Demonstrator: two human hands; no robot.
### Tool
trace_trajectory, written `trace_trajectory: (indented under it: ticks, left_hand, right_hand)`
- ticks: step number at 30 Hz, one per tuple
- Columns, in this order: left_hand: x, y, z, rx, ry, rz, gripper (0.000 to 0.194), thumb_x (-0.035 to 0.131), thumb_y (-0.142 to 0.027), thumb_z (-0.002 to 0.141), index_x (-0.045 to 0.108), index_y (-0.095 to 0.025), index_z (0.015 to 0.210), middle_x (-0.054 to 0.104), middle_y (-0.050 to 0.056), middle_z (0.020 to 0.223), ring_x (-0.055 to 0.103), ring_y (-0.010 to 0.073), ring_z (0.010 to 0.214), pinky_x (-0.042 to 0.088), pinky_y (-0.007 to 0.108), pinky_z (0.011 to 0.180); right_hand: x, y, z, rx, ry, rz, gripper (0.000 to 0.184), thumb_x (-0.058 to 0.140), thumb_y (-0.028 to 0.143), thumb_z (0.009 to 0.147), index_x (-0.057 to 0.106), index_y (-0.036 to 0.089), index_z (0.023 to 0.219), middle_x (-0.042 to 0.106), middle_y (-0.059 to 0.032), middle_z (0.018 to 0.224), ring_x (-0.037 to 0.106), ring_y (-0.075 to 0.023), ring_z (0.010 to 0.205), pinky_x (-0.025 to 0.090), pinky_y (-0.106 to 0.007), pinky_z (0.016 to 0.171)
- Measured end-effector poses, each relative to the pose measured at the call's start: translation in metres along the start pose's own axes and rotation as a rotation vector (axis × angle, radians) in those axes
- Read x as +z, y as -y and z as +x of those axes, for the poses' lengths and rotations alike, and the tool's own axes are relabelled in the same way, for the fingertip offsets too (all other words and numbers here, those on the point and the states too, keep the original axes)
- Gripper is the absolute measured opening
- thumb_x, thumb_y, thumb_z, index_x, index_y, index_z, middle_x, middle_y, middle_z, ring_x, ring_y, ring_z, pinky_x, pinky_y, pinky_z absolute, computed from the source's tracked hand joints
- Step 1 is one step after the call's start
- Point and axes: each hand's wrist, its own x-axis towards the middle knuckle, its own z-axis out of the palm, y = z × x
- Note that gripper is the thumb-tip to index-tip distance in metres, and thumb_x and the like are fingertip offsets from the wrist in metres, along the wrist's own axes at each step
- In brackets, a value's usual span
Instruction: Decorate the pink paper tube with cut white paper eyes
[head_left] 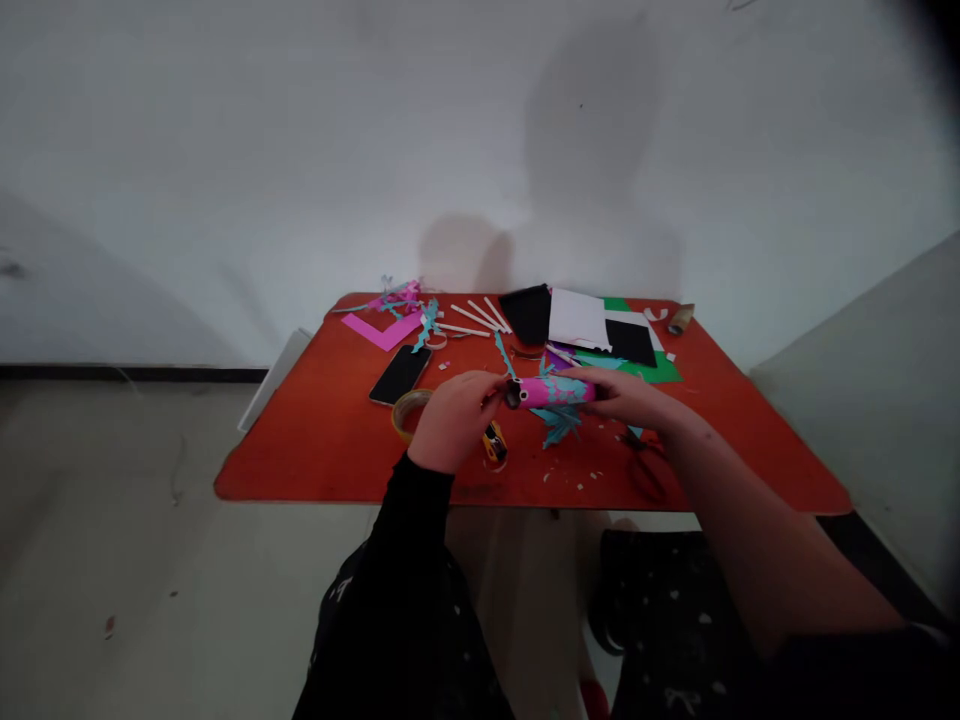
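A pink paper tube (555,391) with blue scale-like paper pieces and round eyes is held sideways above the table, its dark open end facing left. My right hand (626,394) grips its right end. My left hand (459,412) is closed, thumb and fingertips pinched at the open end beside the eyes. Blue fringed paper (561,424) shows just below the tube. Under my left hand are a yellow utility knife (494,443) and a roll of tape (403,410), both partly covered. Scissors (645,465) lie below my right forearm.
On the red table (300,440) lie a phone (400,374), a pink paper strip (386,335), several white sticks (480,316), white paper (577,318), black sheets (631,342), green paper (666,370) and a cardboard roll (681,318). A wall stands behind.
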Motion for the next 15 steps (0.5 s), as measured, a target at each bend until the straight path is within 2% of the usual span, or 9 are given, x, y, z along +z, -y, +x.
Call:
trace_trajectory:
  ticks: [8,15]
  left_hand:
    - [-0.002,-0.003,0.002,-0.027,-0.124,-0.047,0.014,0.049,-0.014,0.097,0.062,-0.02,0.097,0.069,0.008,0.099,0.064,0.023,0.097,0.048,0.036,0.089]
    - [0.006,-0.004,0.004,-0.129,-0.276,-0.349,0.009,0.051,-0.018,0.096,0.06,-0.019,0.098,0.068,0.006,0.097,0.062,0.0188,0.09,0.047,0.031,0.083]
  right_hand:
    - [0.006,-0.009,0.002,-0.011,0.012,0.079,0.063,0.067,0.025,0.085,0.057,0.03,0.147,0.065,-0.0049,0.143,0.062,-0.0312,0.127,0.054,-0.046,0.102]
    - [0.016,-0.014,0.006,-0.022,-0.025,0.103,0.069,0.072,0.035,0.084,0.054,0.029,0.15,0.061,-0.0069,0.148,0.057,-0.0327,0.134,0.047,-0.049,0.111]
